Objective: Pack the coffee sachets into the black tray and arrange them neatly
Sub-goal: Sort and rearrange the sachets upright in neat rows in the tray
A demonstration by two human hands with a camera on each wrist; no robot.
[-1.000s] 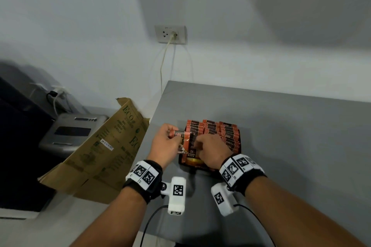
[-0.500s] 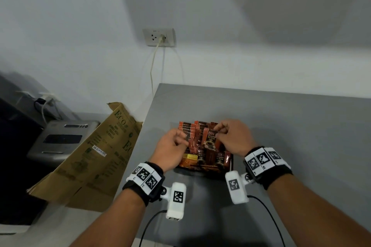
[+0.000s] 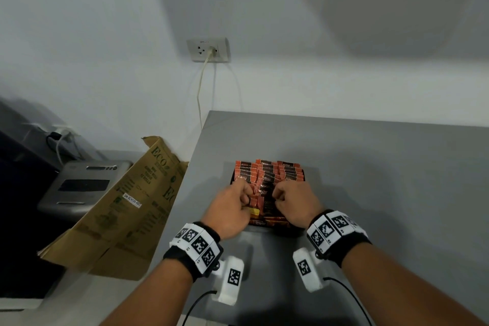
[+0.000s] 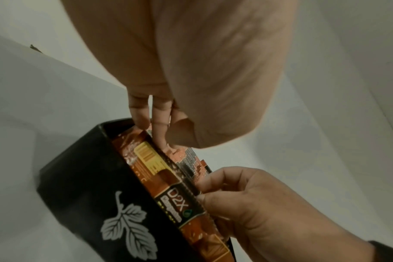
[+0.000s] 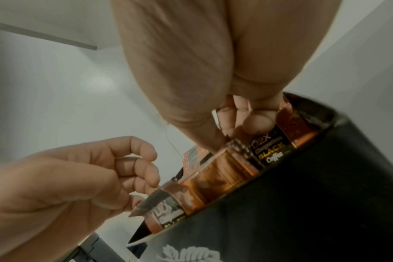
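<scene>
Both hands [image 3: 262, 206] now at near sachets [image 3: 267, 180], tray [image 4: 83, 186]

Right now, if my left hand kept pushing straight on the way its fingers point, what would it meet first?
Probably the coffee sachets standing in the black tray: your left hand has its fingers already on their top edges. Depth past them is unclear.

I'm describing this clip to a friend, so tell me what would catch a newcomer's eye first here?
First, the orange-and-brown coffee sachets packed upright in rows in the black tray near the left edge of the grey table. Next, the left hand and right hand curled over the nearest sachets at the tray's near end, fingers in among them. Off to the left, a brown cardboard box leans by the table.
</scene>
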